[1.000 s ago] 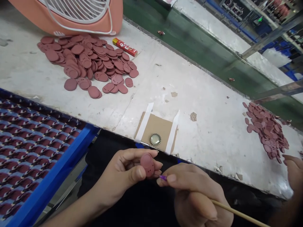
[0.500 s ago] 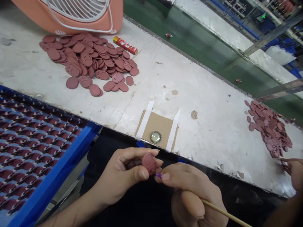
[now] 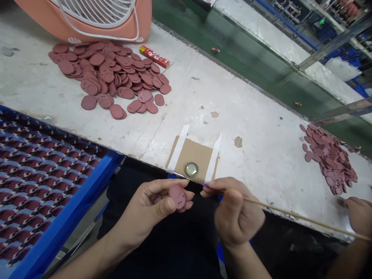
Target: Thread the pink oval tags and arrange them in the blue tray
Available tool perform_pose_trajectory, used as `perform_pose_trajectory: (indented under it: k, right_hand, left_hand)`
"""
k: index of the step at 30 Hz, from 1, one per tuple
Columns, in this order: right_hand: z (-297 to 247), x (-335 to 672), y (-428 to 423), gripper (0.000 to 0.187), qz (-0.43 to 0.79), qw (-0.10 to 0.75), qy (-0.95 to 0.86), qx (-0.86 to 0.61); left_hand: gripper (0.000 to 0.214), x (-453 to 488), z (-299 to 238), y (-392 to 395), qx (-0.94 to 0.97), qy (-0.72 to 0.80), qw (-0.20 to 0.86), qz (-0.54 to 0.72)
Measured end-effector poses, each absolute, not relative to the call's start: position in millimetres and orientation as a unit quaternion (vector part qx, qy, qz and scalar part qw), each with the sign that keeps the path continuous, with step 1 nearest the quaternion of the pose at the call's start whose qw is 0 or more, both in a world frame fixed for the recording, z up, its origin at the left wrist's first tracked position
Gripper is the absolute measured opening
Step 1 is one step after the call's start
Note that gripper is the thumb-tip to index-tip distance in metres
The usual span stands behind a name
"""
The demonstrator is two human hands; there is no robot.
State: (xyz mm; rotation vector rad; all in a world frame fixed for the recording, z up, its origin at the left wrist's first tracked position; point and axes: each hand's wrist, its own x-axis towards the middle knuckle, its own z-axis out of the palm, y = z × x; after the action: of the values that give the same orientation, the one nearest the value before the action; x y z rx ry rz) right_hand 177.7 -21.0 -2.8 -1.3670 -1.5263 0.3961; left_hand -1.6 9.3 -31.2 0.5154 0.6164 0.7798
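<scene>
My left hand (image 3: 148,211) pinches a dull-red oval piece (image 3: 177,196) between thumb and fingers. The piece has a round recess and small dark holes on its visible face. To its right, my right hand (image 3: 240,211) grips a thin wooden stick (image 3: 293,214) with a purple tip (image 3: 205,185); that tip is apart from the piece. Just beyond both hands, a crown bottle cap (image 3: 192,169) rests hollow side up on a cardboard square (image 3: 199,153). White tape strips (image 3: 178,149) run along two sides of the cardboard.
A heap of similar red pieces (image 3: 116,69) covers the back left, beside a red-yellow packet (image 3: 154,56) and an orange fan (image 3: 116,19). Another heap (image 3: 328,155) lies at right, near another person's hand (image 3: 359,215). A blue-edged rack of dark-red parts (image 3: 43,193) stands left.
My right hand has drawn the purple tip away from the red piece, up toward the cardboard. The red piece has shifted slightly left in my left hand. The other person's hand has moved slightly.
</scene>
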Motion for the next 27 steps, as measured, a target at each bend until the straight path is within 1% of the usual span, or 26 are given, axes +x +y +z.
perform_pose_trajectory:
  k: [4, 13, 16, 19, 24, 26, 27]
  right_hand:
    - [-18.3, 180.8, -11.1, 0.022, 0.174, 0.492, -0.635, -0.570]
    - [-24.6, 180.3, -3.5, 0.016, 0.162, 0.467, -0.648, -0.579]
    - [-24.2, 179.3, -2.5, 0.018, 0.170, 0.477, -0.639, -0.579]
    - [-18.7, 175.7, -5.6, 0.024, 0.189, 0.503, -0.614, -0.578]
    - [0.2, 165.4, -16.4, 0.033, 0.225, 0.581, -0.583, -0.522]
    - [6.2, 162.8, -19.4, 0.034, 0.233, 0.584, -0.598, -0.497]
    - [8.1, 162.1, -20.4, 0.035, 0.227, 0.569, -0.615, -0.497]
  left_hand:
    - [0.019, -3.5, -35.5, 10.4, 0.244, 0.317, 0.835, 0.377]
    - [0.020, -1.4, -35.7, 11.7, 0.246, 0.326, 0.832, 0.376]
    - [0.021, -1.3, -36.6, 11.6, 0.245, 0.330, 0.832, 0.373]
    - [0.021, -1.1, -37.8, 11.6, 0.242, 0.326, 0.833, 0.376]
    - [0.022, 0.1, -35.6, 11.9, 0.239, 0.300, 0.843, 0.377]
    - [0.022, 0.5, -33.4, 12.3, 0.242, 0.292, 0.846, 0.376]
    - [0.022, 0.6, -32.4, 12.5, 0.245, 0.292, 0.845, 0.375]
